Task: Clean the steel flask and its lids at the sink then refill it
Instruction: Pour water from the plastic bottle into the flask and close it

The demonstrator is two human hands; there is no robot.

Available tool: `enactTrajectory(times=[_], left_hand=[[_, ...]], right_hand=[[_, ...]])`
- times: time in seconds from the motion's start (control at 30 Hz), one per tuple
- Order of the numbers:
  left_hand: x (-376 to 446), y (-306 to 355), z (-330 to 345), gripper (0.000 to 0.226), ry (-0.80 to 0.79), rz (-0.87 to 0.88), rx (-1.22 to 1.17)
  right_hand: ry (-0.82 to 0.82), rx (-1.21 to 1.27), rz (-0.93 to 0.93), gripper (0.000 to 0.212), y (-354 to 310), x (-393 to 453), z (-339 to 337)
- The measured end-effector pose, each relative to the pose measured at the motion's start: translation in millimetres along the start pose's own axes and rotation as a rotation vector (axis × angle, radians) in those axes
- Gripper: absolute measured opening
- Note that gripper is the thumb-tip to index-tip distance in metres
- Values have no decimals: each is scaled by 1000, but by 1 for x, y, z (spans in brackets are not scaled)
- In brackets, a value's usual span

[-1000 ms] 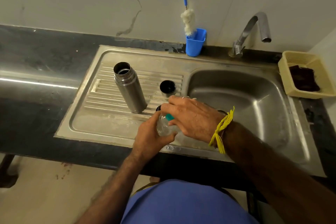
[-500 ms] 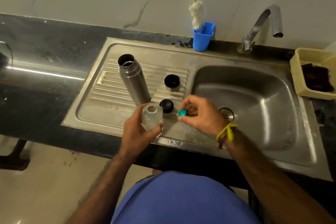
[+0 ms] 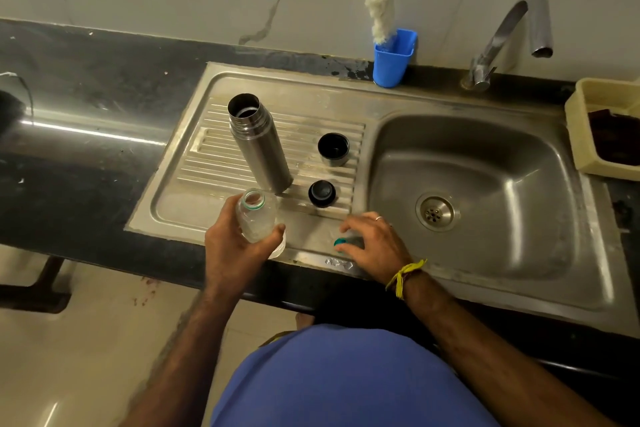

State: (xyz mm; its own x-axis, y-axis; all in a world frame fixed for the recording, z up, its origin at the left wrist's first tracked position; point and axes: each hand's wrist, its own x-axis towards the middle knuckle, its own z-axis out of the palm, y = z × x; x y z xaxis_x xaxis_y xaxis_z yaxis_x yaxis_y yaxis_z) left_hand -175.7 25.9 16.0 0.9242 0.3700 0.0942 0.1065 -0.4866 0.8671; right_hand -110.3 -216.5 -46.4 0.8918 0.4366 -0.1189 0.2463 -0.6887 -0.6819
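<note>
Nearest, the left hand (image 3: 239, 246) has its grip wrapped around a clear plastic bottle (image 3: 258, 218), open-mouthed, held just over the front edge of the sink's draining board (image 3: 194, 204); the fingers hide much of the bottle's lower part. At 3 o'clock from it, the right hand (image 3: 375, 244) lies low on the board with a small teal cap (image 3: 340, 242) under its fingertips; whether the grip pinches the cap or only rests on it I cannot tell, as the fingers cover most of it.

Just beyond the bottle, at 12 o'clock, the steel flask (image 3: 259, 146) stands upright and uncapped on the ribbed board. At 3 o'clock of its base sits a black stopper (image 3: 322, 193), and farther back a cup lid (image 3: 333, 149), mouth up.

The basin (image 3: 485, 166) is at 3 o'clock of the board, the tap (image 3: 509, 35) at 12 o'clock behind it. A blue holder (image 3: 393, 61) with a bottle brush (image 3: 380, 15) stands against the wall; the brush handle is cut off at the top. A yellow basket (image 3: 588, 135) is cut off at the right edge, its dark contents unclear. The black table (image 3: 86, 149) stretches away at 9 o'clock.
</note>
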Motion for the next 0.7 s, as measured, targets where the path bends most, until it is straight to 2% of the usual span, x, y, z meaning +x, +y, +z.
enactTrajectory(times=[0.1,0.17,0.3,0.4,0.47,0.53,0.63,0.7], left_hand=[[3,-3,-9,67,16,4,18],[6,-5,-15,68,18,12,23],[11,-4,-23,70,15,32,19],[14,-5,-28,69,11,38,-9],[14,-6,-29,67,1,26,-36],[13,-8,-28,66,-19,19,-36],[11,-14,-27,67,-15,-8,-39],[13,-17,-27,66,-12,-22,-37]], right_hand=[[182,149,-40,38,-24,13,-13],[240,238,-61,48,-48,31,-22],[204,359,-105,80,-94,77,-27],[186,362,-137,105,-124,113,-25],[160,352,-125,113,-135,134,-21],[138,334,-136,109,-142,147,-16],[196,335,-222,81,-143,154,-9],[243,364,-233,71,-142,150,-9]])
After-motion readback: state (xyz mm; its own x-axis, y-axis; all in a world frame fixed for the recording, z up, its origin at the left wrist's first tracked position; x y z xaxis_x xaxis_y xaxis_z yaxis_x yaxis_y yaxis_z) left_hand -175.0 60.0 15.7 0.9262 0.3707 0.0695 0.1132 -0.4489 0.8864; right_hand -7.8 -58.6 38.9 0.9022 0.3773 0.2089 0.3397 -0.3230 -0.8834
